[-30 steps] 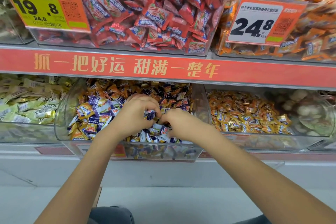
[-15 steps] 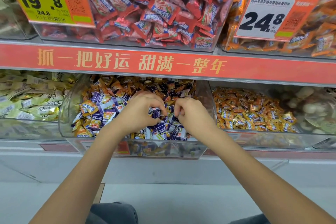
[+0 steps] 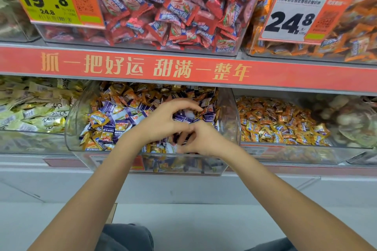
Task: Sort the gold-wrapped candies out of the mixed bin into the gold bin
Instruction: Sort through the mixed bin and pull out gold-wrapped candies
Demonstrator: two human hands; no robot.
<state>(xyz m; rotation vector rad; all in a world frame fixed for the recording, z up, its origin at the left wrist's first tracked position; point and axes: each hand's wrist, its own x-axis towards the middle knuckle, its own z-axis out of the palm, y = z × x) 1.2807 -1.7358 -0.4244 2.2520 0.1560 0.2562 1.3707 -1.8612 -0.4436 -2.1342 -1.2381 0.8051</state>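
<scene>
Since the earlier frame my left hand point(image 3: 163, 122) has spread its fingers; right hand point(image 3: 202, 138) curled, contents hidden. Both in the mixed bin point(image 3: 230, 120), frame centre. Gold candies point(image 3: 98, 118) remain; gold bin point(image 3: 285, 149) centre right.

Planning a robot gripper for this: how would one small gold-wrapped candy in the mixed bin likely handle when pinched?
Each small gold-wrapped candy looks light, so probably easy to lift. Its glossy crinkled foil suggests a slippery surface with floppy crimped ends. Lying loose in the clear plastic mixed bin, neighbours would likely shift when it is pushed.
</scene>
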